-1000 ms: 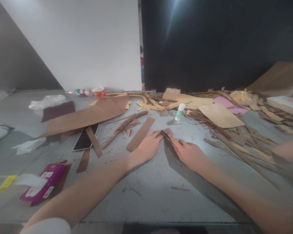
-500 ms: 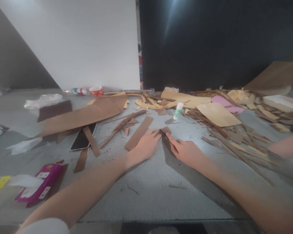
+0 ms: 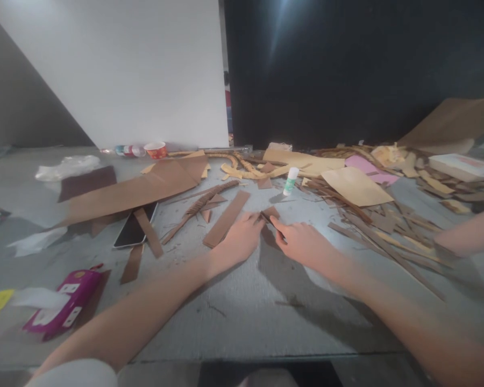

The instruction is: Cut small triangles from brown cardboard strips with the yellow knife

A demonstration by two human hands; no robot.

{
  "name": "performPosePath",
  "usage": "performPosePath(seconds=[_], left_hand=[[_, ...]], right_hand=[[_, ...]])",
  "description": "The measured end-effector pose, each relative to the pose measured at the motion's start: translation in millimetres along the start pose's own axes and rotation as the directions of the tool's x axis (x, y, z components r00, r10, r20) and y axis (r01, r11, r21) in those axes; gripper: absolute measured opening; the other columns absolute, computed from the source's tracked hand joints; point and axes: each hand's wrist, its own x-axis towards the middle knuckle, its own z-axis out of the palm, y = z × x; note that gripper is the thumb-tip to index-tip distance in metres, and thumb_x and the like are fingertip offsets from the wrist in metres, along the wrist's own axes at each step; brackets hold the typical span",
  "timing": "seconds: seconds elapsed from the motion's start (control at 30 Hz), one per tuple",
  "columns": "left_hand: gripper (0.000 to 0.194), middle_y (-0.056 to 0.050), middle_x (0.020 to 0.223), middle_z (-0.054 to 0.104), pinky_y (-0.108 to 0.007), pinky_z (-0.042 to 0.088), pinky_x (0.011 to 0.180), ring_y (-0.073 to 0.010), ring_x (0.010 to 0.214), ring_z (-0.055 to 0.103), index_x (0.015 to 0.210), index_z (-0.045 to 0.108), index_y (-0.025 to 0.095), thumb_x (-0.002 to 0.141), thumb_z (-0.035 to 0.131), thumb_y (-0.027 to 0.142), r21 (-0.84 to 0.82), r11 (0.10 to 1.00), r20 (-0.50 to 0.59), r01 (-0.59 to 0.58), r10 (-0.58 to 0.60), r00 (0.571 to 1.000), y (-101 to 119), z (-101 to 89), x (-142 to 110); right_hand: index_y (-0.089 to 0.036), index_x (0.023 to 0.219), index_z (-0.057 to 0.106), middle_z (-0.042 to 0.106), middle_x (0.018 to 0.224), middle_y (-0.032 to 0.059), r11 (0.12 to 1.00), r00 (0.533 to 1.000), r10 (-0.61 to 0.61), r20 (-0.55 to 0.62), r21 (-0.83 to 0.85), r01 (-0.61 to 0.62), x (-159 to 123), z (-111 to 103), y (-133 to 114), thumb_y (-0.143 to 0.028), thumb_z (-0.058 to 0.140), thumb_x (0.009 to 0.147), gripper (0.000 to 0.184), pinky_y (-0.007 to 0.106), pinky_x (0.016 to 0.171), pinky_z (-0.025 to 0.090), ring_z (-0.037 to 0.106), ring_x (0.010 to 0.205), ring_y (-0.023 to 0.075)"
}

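Near the middle of the table, my left hand [image 3: 244, 236] rests with closed fingers at the far end of a narrow dark brown paper strip [image 3: 265, 217], perhaps folded or rolled. My right hand [image 3: 300, 241] pinches the near side of that strip between thumb and index finger. A small flat brown paper piece [image 3: 271, 211] lies just behind it. Left of my left hand is a wide brown paper strip [image 3: 228, 219]. Farther left lies a twisted brown paper stem [image 3: 201, 207]. A white and green glue stick [image 3: 291, 181] stands upright beyond my right hand.
A phone [image 3: 131, 232] lies under brown paper strips at left, with a magenta tissue pack [image 3: 66, 303] nearer. Cut strips and scraps [image 3: 387, 231] cover the right side. Another person's forearm [image 3: 470, 234] reaches in there. A red paper cup [image 3: 156, 150] stands at the back.
The whole view has shifted slightly left. My right hand's fingers have moved a little along the strip, while my left hand keeps its place. The other person's arm reaches slightly farther in.
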Motion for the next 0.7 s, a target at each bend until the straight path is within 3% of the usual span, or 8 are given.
performPosePath(seconds=[0.37, 0.7], left_hand=[[0.046, -0.019, 0.148, 0.063, -0.043, 0.039, 0.122, -0.0287, 0.146, 0.051, 0.139, 0.063, 0.008, 0.1, 0.039, 0.005, 0.044, 0.998, 0.065, 0.052, -0.055, 0.996, 4.2, -6.3, 2.6], [0.049, -0.018, 0.156, 0.058, -0.038, 0.038, 0.121, -0.0275, 0.149, 0.049, 0.142, 0.061, 0.01, 0.096, 0.047, 0.004, 0.043, 0.995, 0.068, 0.093, -0.096, 0.993, 6.0, -9.1, -2.5]], right_hand=[[-0.013, 0.162, 0.049, 0.079, 0.084, 0.013, 0.999, 0.998, -0.042, 0.045, 0.003, 0.041, -12.5, -13.7, 0.3, -0.025, 0.042, 0.106, 0.058, 0.032, 0.062, 0.045, 0.077, 0.078, 0.0284], [-0.012, 0.161, 0.051, 0.077, 0.075, 0.0117, 0.989, 0.995, -0.088, 0.053, -0.112, 0.093, -38.4, -17.9, -0.5, -0.022, 0.045, 0.105, 0.058, 0.031, 0.055, 0.037, 0.075, 0.069, 0.0264]])
